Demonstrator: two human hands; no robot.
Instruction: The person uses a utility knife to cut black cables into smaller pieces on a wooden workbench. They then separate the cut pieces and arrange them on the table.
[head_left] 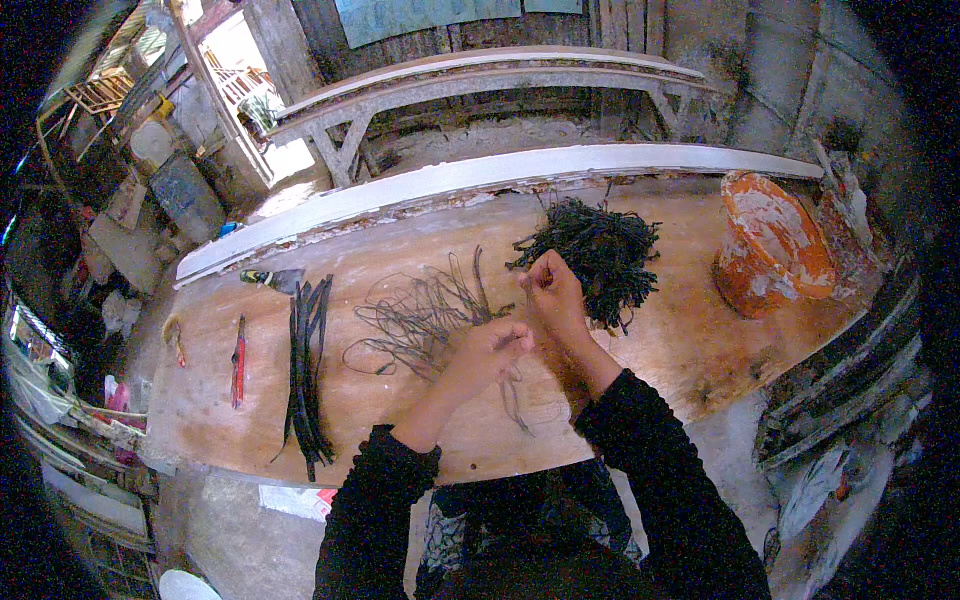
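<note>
Thin dark cord point(520, 400): pinched taut between left hand point(490, 350) and right hand point(552, 292) above wooden table point(400, 430), near loose strands point(420, 315). Judged light, limp, tangle-prone; best gripped close to ends. Dark bundle point(600, 250) lay behind.

One orange bucket point(772, 245), one red-handled tool point(238, 362), one bundle of dark strips point(305, 365), one dark tangled heap point(598, 252), two hands.
</note>
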